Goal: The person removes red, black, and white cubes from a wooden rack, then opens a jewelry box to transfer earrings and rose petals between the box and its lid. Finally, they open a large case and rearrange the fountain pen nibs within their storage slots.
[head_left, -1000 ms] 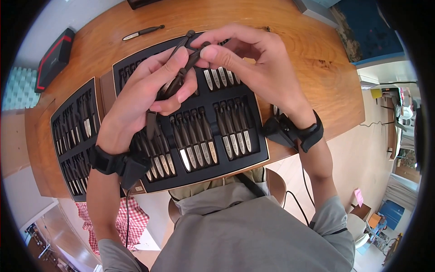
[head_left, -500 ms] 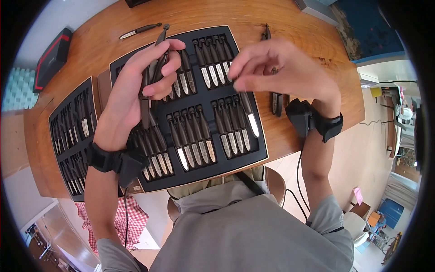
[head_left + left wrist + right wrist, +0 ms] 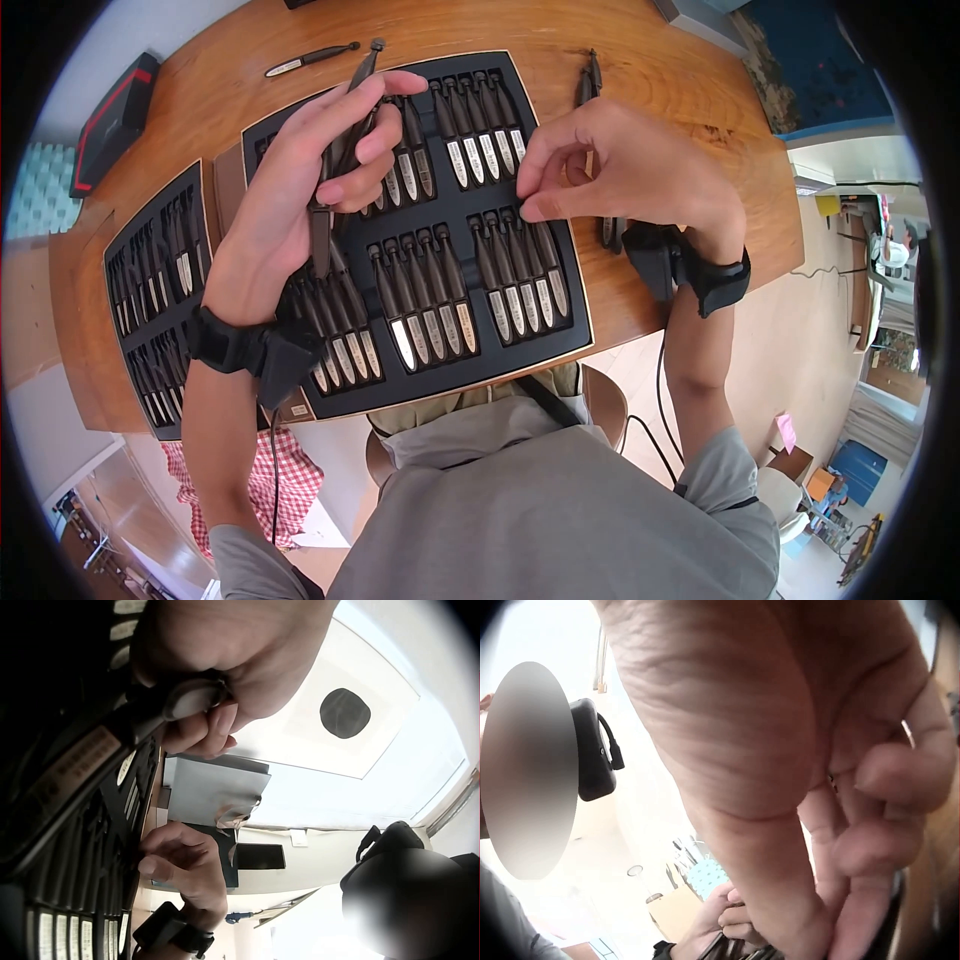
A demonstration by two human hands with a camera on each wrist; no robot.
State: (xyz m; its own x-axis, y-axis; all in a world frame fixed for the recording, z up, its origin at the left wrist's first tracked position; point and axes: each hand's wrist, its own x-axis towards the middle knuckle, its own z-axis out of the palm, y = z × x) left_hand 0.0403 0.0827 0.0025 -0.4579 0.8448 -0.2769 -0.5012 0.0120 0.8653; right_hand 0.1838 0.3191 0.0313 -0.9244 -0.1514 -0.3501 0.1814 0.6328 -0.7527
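Note:
Several dark, pen-like sticks with knobbed ends are gripped in my left hand, raised over the left part of the black tray. One held stick fills the left wrist view, its engraved plate facing the camera. At the tray's right edge, thumb and forefinger of my right hand pinch the knob end of a stick. This stick lies alongside the others in the near right compartment. The right fingertips hide its knob.
A second tray section with rows of sticks stands at left. One loose stick lies behind the tray; more sticks lie to its right. A black box with red bands sits at the far left of the wooden table.
My right hand has parted from the left, carrying a stick right and down to the near right compartment, where it now lies in the row. My left hand moved slightly left, keeping its sticks.

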